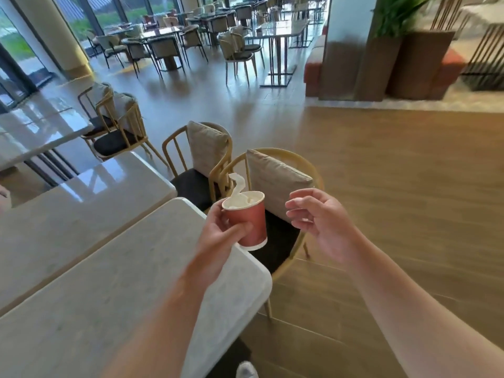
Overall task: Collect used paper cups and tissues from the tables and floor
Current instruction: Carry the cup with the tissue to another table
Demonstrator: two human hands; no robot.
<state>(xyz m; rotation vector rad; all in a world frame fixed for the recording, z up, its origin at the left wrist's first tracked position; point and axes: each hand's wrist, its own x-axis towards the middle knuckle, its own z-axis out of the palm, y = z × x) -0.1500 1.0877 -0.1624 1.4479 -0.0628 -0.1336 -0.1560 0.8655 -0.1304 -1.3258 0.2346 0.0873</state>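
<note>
A red paper cup is held in the centre of the frame by the left hand, whose fingers and thumb are curled round its wall; the cup is tilted slightly, above the corner of the pale surface. White tissue has been stuffed into the cup, and a twisted tail of it stands well above the rim. The right hand, just right of centre, holds nothing, with its fingers loosely bent and spread, near the cup but apart from it.

The loose tail of tissue is judged the main risk: nothing pins it down, so it could be pulled out or dropped onto the wooden floor if the cup is tipped further or swung while being carried. Any liquid left inside, which cannot be seen, could be spilled by the same tilt. A squeeze from the curled grip could also crush the thin wall. The chair just behind the cup could be knocked in passing.
</note>
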